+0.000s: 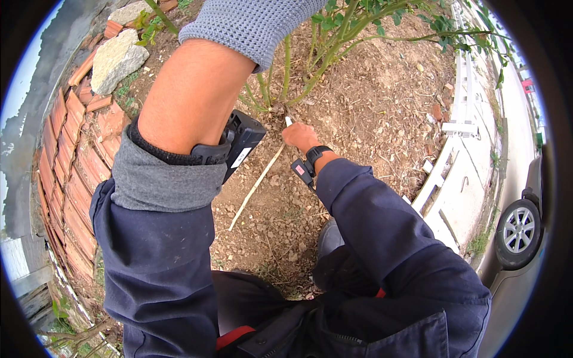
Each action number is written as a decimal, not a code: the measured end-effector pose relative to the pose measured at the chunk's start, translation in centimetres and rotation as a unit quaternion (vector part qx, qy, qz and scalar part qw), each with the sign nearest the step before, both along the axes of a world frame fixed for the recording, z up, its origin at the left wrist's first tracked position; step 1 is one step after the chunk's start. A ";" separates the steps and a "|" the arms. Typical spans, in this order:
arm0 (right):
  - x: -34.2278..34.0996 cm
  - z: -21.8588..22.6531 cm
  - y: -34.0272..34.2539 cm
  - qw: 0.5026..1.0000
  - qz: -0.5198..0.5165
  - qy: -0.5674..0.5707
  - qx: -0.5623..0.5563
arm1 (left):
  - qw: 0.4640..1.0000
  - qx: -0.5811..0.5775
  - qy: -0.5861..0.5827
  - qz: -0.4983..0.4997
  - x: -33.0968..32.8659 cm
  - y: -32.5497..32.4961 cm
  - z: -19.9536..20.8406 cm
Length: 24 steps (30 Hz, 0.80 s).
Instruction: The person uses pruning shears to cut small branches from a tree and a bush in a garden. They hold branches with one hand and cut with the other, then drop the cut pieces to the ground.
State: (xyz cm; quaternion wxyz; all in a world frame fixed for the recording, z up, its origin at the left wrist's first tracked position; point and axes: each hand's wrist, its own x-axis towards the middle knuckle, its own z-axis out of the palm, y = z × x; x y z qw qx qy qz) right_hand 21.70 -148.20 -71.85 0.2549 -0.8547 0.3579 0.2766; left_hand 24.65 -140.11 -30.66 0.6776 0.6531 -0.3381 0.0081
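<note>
My left arm reaches up past the top edge. A grey knitted glove (250, 27) covers that hand, and its fingers lie outside the picture, so I cannot see what it holds. My right hand (301, 136) is bare and low over the soil, its fingers closed on a slim white object (289, 121) that points at the shrub's base; most of it is hidden. Just above stand the green stems of a leafy shrub (327, 59). Below the right hand a thin pale stick (256, 187) slants across the ground; I cannot tell whether it touches the hand.
Stacked terracotta roof tiles (74, 173) and a pale rock (118, 61) lie at left. White concrete edging (461, 107) runs along the right, with a car wheel (518, 234) beyond. My boot (330, 237) rests on the dry soil. Black devices (243, 143) are strapped to my wrists.
</note>
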 end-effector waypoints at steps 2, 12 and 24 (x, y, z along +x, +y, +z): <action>0.1 0.2 -0.2 1.000 0.008 -0.004 0.017 | 1.000 0.016 -0.006 0.007 -0.1 0.0 0.1; 2.3 -3.3 -0.9 0.997 0.065 -0.022 0.033 | 0.998 -0.060 -0.016 0.003 -0.4 -0.6 -1.2; 3.2 -4.8 -2.3 0.943 0.329 -0.014 -0.050 | 0.999 -0.024 -0.009 -0.025 -0.4 0.5 -0.7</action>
